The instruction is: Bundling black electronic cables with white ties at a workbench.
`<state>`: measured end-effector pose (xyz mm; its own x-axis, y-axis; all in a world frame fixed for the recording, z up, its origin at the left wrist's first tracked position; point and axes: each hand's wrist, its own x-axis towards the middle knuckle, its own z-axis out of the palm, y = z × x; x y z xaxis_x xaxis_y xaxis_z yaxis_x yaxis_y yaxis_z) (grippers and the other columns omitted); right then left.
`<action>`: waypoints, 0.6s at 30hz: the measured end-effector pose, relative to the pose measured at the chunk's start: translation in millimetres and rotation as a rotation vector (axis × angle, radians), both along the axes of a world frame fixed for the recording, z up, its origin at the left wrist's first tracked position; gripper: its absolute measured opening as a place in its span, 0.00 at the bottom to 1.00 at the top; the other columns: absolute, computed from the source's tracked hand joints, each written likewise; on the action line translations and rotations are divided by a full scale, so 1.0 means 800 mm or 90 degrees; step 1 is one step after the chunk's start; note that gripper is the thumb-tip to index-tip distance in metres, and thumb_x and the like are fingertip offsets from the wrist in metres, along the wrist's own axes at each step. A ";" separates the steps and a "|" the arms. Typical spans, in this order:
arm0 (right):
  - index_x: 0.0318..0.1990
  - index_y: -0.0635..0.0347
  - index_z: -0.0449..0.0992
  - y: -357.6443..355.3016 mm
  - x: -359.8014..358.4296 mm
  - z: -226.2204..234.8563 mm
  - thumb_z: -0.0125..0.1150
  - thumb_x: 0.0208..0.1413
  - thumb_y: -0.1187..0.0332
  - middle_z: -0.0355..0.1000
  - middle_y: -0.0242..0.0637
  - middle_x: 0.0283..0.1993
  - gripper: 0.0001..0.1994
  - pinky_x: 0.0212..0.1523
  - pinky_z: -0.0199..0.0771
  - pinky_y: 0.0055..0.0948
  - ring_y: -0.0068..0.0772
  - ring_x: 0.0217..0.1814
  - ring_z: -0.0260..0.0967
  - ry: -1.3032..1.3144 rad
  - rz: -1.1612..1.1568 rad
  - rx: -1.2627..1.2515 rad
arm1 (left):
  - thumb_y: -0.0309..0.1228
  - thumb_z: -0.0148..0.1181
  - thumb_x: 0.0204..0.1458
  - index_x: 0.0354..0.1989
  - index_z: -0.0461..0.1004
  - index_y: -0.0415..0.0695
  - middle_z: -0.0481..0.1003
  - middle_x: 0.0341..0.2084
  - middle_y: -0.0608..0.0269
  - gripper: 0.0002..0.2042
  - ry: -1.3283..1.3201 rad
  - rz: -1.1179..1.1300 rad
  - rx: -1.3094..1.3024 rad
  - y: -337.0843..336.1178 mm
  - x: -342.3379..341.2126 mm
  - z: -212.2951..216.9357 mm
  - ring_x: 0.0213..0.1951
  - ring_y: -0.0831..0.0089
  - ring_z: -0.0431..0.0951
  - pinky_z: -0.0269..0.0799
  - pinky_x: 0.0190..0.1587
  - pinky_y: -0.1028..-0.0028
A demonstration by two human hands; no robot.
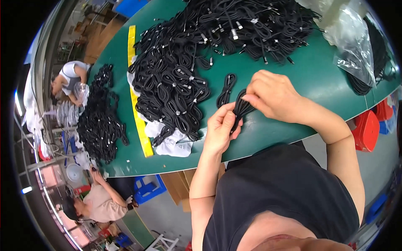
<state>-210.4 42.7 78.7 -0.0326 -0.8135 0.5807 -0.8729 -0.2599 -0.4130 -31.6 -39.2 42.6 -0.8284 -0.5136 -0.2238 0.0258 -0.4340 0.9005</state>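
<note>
- In the head view, we hold one black cable (243, 108), coiled into a bundle, in front of our body, over the near part of the green desk (318, 85)
- Our left hand (221, 129) has its grip closed round the cable's lower part, thumb on top
- Our right hand (273, 95) has its grip pinched, thumb against fingers, on the cable's upper end
- Just beyond our left hand we see a lone coil (226, 90) lying on the desk
- Farther off, a big pile (169, 85) of black cables spreads across the desk, a yellow strip (138, 98) along its left side and white bags (172, 147) at its near end
- Left of the strip we see a side pile (100, 121); at far right, a clear bag (354, 39)
</note>
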 end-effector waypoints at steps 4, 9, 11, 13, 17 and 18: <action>0.27 0.60 0.68 -0.006 0.005 -0.005 0.60 0.46 0.67 0.65 0.34 0.26 0.08 0.26 0.65 0.30 0.36 0.31 0.65 -0.103 0.007 0.053 | 0.39 0.48 0.56 0.48 0.66 0.37 0.69 0.21 0.63 0.19 -0.011 -0.017 -0.028 -0.002 0.009 0.003 0.13 0.84 0.61 0.52 0.13 0.85; 0.41 0.61 0.69 -0.012 0.000 0.007 0.60 0.47 0.67 0.68 0.40 0.34 0.14 0.27 0.67 0.30 0.38 0.32 0.68 0.007 0.097 -0.023 | 0.40 0.47 0.56 0.48 0.64 0.39 0.69 0.17 0.58 0.18 0.076 -0.018 0.143 -0.013 0.018 0.001 0.09 0.80 0.60 0.51 0.10 0.84; 0.47 0.63 0.66 -0.005 0.003 0.009 0.59 0.48 0.65 0.68 0.44 0.37 0.19 0.29 0.69 0.33 0.43 0.31 0.69 -0.240 0.196 0.269 | 0.40 0.46 0.57 0.49 0.63 0.40 0.70 0.17 0.55 0.18 0.096 -0.014 0.175 -0.015 0.018 0.001 0.08 0.79 0.60 0.51 0.09 0.83; 0.47 0.64 0.66 -0.007 -0.001 0.003 0.59 0.49 0.64 0.69 0.45 0.36 0.20 0.29 0.70 0.35 0.46 0.31 0.70 -0.204 0.179 0.235 | 0.40 0.45 0.57 0.50 0.60 0.41 0.71 0.18 0.50 0.18 0.128 -0.016 0.203 -0.014 0.014 -0.002 0.08 0.77 0.62 0.52 0.08 0.83; 0.48 0.66 0.65 -0.009 -0.004 0.008 0.60 0.48 0.62 0.69 0.47 0.32 0.22 0.29 0.70 0.37 0.49 0.30 0.70 -0.075 0.153 0.270 | 0.45 0.42 0.57 0.56 0.55 0.41 0.71 0.21 0.43 0.24 0.056 -0.055 0.175 -0.017 0.019 -0.007 0.09 0.74 0.64 0.55 0.09 0.82; 0.48 0.66 0.65 -0.010 -0.006 0.011 0.60 0.48 0.62 0.69 0.47 0.32 0.22 0.29 0.70 0.37 0.49 0.30 0.70 -0.076 0.155 0.270 | 0.48 0.40 0.56 0.58 0.52 0.41 0.71 0.24 0.41 0.27 0.138 -0.049 0.220 -0.015 0.018 -0.002 0.11 0.72 0.66 0.58 0.10 0.81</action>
